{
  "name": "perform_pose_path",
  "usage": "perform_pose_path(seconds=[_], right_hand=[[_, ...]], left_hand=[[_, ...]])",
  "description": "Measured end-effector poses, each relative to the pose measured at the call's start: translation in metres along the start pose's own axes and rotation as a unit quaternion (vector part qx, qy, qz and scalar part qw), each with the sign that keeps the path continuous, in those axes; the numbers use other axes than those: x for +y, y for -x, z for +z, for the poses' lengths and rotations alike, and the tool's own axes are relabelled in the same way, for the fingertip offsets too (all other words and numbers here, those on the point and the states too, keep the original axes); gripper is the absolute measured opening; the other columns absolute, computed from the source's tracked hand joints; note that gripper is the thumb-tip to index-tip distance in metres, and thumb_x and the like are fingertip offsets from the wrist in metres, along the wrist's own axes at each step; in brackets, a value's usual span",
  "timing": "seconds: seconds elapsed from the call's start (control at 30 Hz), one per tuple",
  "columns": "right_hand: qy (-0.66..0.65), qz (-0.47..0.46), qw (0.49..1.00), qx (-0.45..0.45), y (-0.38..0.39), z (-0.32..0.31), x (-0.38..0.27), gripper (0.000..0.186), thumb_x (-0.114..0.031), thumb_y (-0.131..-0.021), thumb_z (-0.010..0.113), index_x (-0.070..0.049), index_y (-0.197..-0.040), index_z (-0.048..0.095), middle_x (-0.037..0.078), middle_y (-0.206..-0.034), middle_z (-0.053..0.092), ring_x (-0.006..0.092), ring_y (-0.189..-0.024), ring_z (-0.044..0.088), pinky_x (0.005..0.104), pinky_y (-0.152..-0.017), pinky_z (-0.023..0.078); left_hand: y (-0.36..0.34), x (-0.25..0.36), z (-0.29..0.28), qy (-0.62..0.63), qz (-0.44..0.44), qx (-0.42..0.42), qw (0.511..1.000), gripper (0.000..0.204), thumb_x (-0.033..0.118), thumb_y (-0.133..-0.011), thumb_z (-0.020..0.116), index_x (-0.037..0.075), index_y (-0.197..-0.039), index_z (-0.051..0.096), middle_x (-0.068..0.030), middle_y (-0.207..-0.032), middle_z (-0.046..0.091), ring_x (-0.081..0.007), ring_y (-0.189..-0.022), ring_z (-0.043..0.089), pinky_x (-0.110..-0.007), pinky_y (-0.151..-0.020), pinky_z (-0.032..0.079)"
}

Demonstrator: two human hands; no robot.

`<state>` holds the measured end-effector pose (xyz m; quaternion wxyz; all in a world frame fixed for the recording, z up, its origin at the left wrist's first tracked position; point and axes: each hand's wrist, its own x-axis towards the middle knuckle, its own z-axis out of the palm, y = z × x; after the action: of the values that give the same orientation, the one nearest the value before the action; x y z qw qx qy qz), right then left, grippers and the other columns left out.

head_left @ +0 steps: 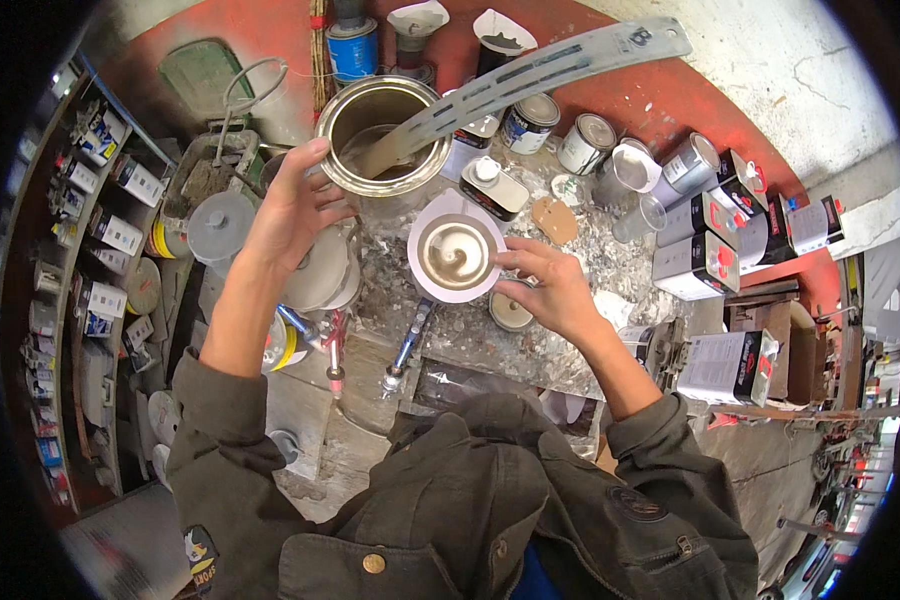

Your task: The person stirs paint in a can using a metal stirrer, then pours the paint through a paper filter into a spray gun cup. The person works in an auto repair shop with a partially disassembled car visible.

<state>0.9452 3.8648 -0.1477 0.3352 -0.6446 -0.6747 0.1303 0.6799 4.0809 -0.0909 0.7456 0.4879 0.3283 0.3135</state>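
An open metal paint can [365, 112] is held up by my left hand [295, 205], which is closed around its left side. A long, slotted grey stirring stick [560, 68] leans out of the can toward the upper right. Below it, my right hand [550, 287] pinches the right edge of a white cup [420, 240] with a wide rim. A pale and brownish swirl of liquid lies in the cup. Just behind this cup stands a small white-and-black rectangular tin [494, 190] with a white cap. A round lidded tin [511, 306] sits beneath my right hand.
Paint cans [587, 143] and rectangular tins [697, 265] line the paint-spattered bench [580, 345] at the back and right. Shelves [70, 290] of containers run along the left. Near the front lie a blue-handled tool [408, 345] and a red-and-silver tool [335, 360].
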Motion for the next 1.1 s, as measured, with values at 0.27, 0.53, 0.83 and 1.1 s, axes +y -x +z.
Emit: perform_pose_path(seconds=[0.27,0.53,0.83,1.1], right_hand=[[-0.118,0.049,0.990,0.061,-0.004,0.020,0.005,0.010,-0.006,-0.086,0.081,0.000,-0.093,0.077,0.016,-0.111,0.074,0.0168,-0.085,0.074,0.0290,-0.075,0.060],[-0.201,0.092,0.972,0.083,0.001,0.029,0.013,0.010,-0.004,-0.086,0.080,0.001,-0.093,0.076,0.014,-0.107,0.076,0.0158,-0.086,0.072,0.0287,-0.075,0.060],[-0.120,0.073,0.990,0.012,-0.007,0.004,0.002,0.044,-0.007,-0.082,0.085,-0.004,-0.123,0.070,0.015,-0.122,0.071,0.0175,-0.097,0.071,0.0310,-0.081,0.060],[-0.388,0.088,0.916,0.060,-0.044,-0.076,-0.037,0.094,-0.005,-0.080,0.087,0.004,-0.154,0.031,0.024,-0.135,0.060,0.0223,-0.102,0.070,0.0317,-0.081,0.062]], left_hand=[[-0.002,-0.003,-0.001,0.027,-0.005,0.037,0.999,0.066,0.057,-0.090,0.066,0.008,-0.133,0.057,-0.0122,-0.116,0.069,-0.0242,-0.105,0.067,-0.046,-0.096,0.050],[0.001,0.000,0.002,0.009,-0.005,0.015,1.000,0.087,0.062,-0.081,0.071,0.002,-0.141,0.051,-0.0184,-0.126,0.060,-0.0255,-0.111,0.060,-0.041,-0.094,0.048],[-0.001,0.002,0.003,-0.008,0.012,0.022,1.000,0.066,0.056,-0.092,0.064,0.007,-0.135,0.055,-0.0150,-0.125,0.066,-0.0251,-0.112,0.064,-0.048,-0.102,0.048],[0.000,0.010,0.009,-0.105,0.039,0.040,0.993,0.095,0.049,-0.081,0.075,0.003,-0.152,0.035,-0.0154,-0.134,0.057,-0.0254,-0.120,0.058,-0.043,-0.105,0.044]])
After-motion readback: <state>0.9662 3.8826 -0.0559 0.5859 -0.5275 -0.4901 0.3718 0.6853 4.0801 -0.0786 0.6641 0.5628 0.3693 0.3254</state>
